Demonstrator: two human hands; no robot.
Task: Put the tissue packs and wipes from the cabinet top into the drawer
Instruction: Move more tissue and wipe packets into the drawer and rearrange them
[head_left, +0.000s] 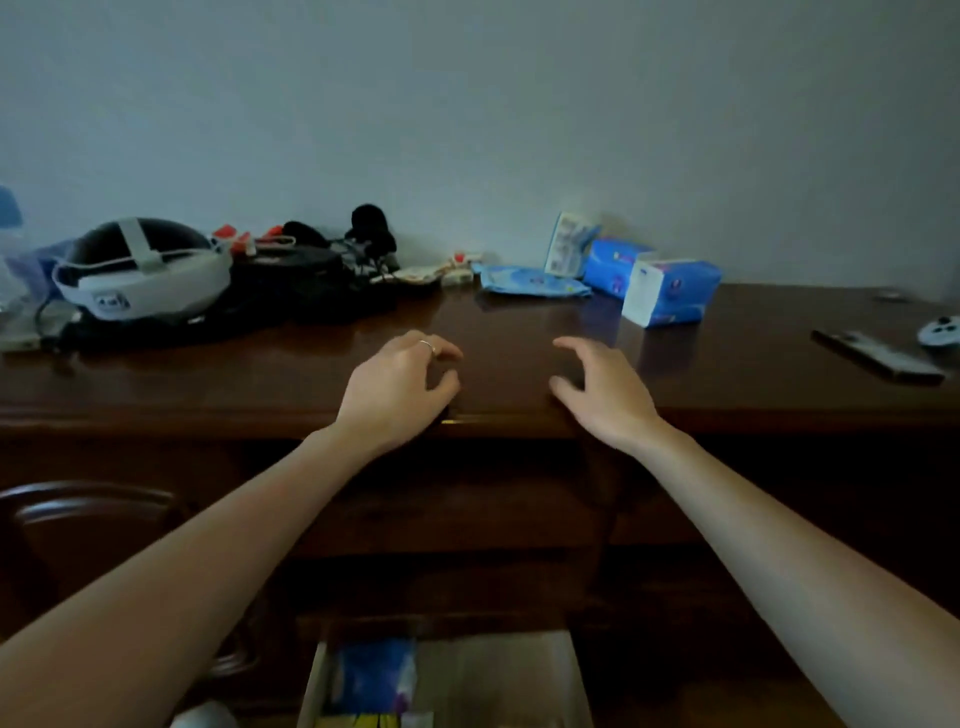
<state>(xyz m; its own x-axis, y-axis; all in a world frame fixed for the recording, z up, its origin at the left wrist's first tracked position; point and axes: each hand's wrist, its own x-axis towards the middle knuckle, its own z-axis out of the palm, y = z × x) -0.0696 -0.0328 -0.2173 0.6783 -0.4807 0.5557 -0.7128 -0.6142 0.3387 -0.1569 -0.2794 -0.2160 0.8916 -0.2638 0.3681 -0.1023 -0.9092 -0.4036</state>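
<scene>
**Both hands empty above the cabinet front, packs at the back right**

Stretched forward over the front edge of the dark wooden cabinet top (291, 374), both forearms bare. Left hand (397, 387) palm down with fingers loosely curled, a ring on one finger, gripping nothing. Right hand (602, 384) beside it, fingers spread and slightly bent, thumb apart, likewise empty. Hovering or lightly resting on the wood: cannot tell which.

Lying well beyond the right hand, near the wall: a flat blue wipes pack (532, 280), a small upright pack (566, 244) leaning behind it, a blue tissue pack (613, 265) next along, and a blue-and-white tissue pack (670, 291) nearest the front, touching or just beside that one.

Pulled open at the bottom of the view, directly below the arms: a light-lined drawer (519, 670). Inside at its left, a blue pack (374, 675), with something yellow at the near edge, too blurred to identify.

Crowded on the left of the top: a white headset (140, 275) and a dark tangle of cables. Lying on the far right: a dark phone (878, 358).
</scene>
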